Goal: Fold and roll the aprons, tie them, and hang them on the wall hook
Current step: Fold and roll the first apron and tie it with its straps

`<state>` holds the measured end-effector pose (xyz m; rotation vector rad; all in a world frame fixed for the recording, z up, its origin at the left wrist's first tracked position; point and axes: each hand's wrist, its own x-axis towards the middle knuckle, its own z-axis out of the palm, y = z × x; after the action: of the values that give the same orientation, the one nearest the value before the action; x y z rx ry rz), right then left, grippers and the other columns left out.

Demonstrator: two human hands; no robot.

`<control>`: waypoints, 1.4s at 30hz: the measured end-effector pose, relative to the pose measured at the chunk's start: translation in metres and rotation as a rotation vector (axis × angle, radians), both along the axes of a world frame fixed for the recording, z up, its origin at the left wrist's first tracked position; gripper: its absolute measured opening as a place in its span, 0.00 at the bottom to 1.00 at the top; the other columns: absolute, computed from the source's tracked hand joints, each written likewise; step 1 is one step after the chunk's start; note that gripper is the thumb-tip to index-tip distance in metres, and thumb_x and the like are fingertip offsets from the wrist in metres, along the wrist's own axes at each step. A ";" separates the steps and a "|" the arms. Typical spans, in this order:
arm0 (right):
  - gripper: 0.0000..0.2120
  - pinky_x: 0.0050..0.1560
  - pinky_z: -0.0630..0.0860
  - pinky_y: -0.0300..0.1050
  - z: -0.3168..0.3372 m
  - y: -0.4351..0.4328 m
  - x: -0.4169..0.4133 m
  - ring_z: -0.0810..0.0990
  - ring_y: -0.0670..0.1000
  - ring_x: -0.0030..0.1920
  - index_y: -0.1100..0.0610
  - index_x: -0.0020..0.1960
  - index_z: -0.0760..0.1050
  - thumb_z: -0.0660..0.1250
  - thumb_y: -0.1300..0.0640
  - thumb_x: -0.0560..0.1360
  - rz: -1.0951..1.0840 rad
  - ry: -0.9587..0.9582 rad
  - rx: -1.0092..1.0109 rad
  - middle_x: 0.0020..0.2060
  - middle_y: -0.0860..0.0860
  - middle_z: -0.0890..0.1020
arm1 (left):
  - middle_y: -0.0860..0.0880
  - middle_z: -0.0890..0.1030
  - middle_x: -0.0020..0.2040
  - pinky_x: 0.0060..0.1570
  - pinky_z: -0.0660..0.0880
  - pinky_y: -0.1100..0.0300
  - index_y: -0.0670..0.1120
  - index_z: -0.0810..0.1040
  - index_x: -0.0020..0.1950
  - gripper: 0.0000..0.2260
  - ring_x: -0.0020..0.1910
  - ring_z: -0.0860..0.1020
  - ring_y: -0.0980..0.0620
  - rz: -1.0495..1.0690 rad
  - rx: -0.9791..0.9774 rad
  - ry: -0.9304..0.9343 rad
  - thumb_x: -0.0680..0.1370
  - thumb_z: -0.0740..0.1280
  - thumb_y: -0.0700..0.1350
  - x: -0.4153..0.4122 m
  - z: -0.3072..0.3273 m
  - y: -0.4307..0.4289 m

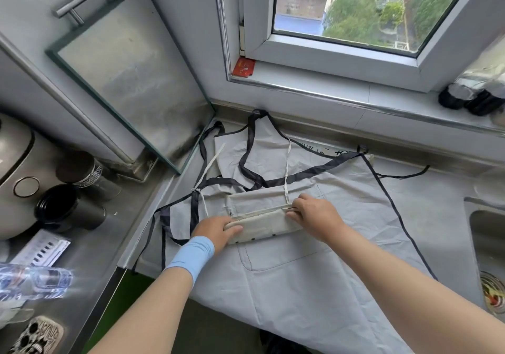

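Cream apron (263,225): folded to a narrow band and partly rolled, lying crosswise on the middle of the grey apron, its unrolled flap on the far side and its thin pale ties (287,167) trailing far and left. Grey apron (341,258): dark-edged, spread flat, bib at the far side, hem hanging over the near edge; dark straps (247,151) loop across the bib, and a patch pocket (273,258) lies just near of the roll.
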<state>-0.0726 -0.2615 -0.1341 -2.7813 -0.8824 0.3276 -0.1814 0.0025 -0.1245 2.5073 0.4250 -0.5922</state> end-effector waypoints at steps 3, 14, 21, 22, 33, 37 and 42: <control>0.15 0.41 0.70 0.49 -0.003 0.013 0.009 0.81 0.60 0.48 0.56 0.51 0.78 0.64 0.44 0.78 -0.042 0.018 -0.039 0.51 0.53 0.77 | 0.50 0.81 0.44 0.44 0.73 0.58 0.52 0.78 0.45 0.13 0.46 0.78 0.47 0.050 0.032 0.033 0.75 0.65 0.60 0.007 0.002 -0.003; 0.14 0.50 0.74 0.48 -0.013 0.021 0.022 0.80 0.58 0.53 0.52 0.55 0.75 0.63 0.42 0.78 -0.126 0.104 -0.129 0.55 0.51 0.78 | 0.45 0.74 0.63 0.59 0.71 0.52 0.47 0.71 0.66 0.21 0.64 0.72 0.44 0.122 0.292 0.075 0.78 0.62 0.58 0.023 -0.001 -0.028; 0.17 0.42 0.71 0.50 -0.013 0.029 0.016 0.81 0.60 0.50 0.56 0.57 0.72 0.63 0.43 0.79 -0.089 0.012 -0.266 0.54 0.54 0.77 | 0.50 0.75 0.41 0.37 0.72 0.55 0.50 0.76 0.43 0.13 0.39 0.75 0.47 -0.354 0.416 -0.453 0.64 0.67 0.35 0.019 -0.011 -0.064; 0.16 0.41 0.71 0.50 -0.011 0.029 0.013 0.80 0.60 0.47 0.56 0.54 0.73 0.66 0.44 0.77 -0.070 -0.075 -0.293 0.50 0.55 0.77 | 0.50 0.75 0.38 0.34 0.72 0.56 0.50 0.75 0.40 0.11 0.36 0.75 0.47 -0.415 0.404 -0.482 0.63 0.67 0.37 0.018 -0.014 -0.068; 0.12 0.46 0.71 0.51 -0.023 0.009 -0.023 0.73 0.54 0.48 0.52 0.48 0.73 0.60 0.45 0.71 0.208 -0.153 -0.032 0.46 0.50 0.75 | 0.52 0.75 0.48 0.41 0.74 0.52 0.57 0.76 0.58 0.18 0.47 0.74 0.48 -0.359 0.369 -0.376 0.69 0.66 0.57 -0.002 -0.027 -0.055; 0.11 0.41 0.75 0.48 -0.021 0.004 -0.015 0.77 0.54 0.44 0.52 0.46 0.76 0.56 0.53 0.73 0.194 -0.148 -0.051 0.43 0.49 0.77 | 0.52 0.76 0.46 0.44 0.77 0.53 0.55 0.78 0.58 0.20 0.46 0.76 0.48 -0.327 0.259 -0.326 0.67 0.74 0.54 -0.002 -0.026 -0.033; 0.14 0.43 0.74 0.51 -0.004 0.018 0.004 0.77 0.57 0.51 0.54 0.51 0.78 0.57 0.48 0.82 0.103 0.021 -0.102 0.47 0.51 0.79 | 0.52 0.78 0.53 0.57 0.71 0.55 0.50 0.77 0.59 0.12 0.55 0.73 0.48 -0.167 0.075 -0.294 0.77 0.68 0.50 0.011 -0.019 -0.018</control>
<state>-0.0682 -0.2438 -0.1386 -2.8243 -1.0344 0.4299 -0.1701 -0.0156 -0.1432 2.6646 0.1316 -0.2646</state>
